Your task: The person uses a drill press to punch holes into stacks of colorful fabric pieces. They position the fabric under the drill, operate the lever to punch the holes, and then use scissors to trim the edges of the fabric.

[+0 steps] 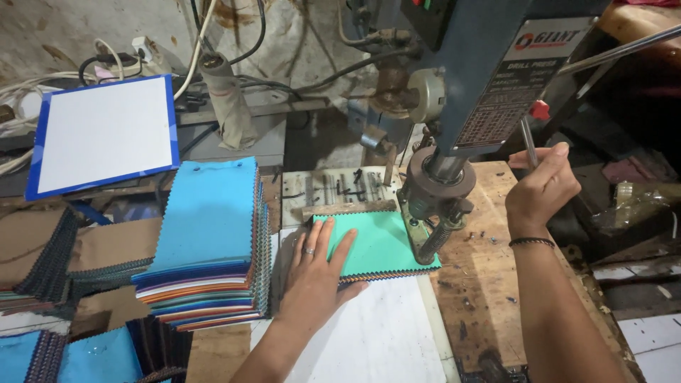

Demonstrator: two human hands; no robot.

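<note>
Left hand lies flat, fingers spread, pressing a green-topped stack of fabric swatches on the workbench, under the drill press head. Right hand is clamped around the press's feed lever. A taller blue-topped swatch pile stands at the bench's left edge.

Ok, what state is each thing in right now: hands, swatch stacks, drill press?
Left hand: flat, pressing the green swatch stack.
Right hand: closed around the press lever.
Green swatch stack: lying under the drill head.
Drill head: lowered onto the stack's edge.
Blue-topped swatch pile: stacked high, untouched.
</note>
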